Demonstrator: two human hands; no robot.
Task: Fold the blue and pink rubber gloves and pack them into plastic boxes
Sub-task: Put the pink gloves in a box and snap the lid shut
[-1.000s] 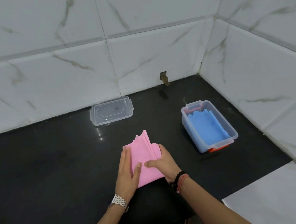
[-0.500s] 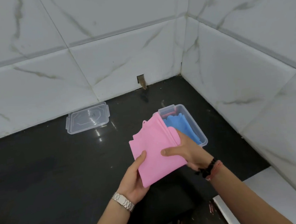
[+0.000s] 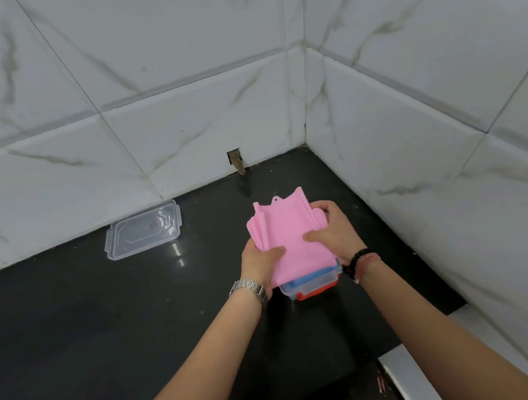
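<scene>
Both grips hold folded pink gloves (image 3: 285,239) over plastic box (image 3: 309,285) containing blue.

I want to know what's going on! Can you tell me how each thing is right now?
pink rubber gloves: folded, held up over the box.
left hand: shut on the gloves' left edge.
right hand: shut on the gloves' right edge.
plastic box: open, blue showing inside, mostly hidden under the gloves.
lid: off, lying flat by the wall.
</scene>
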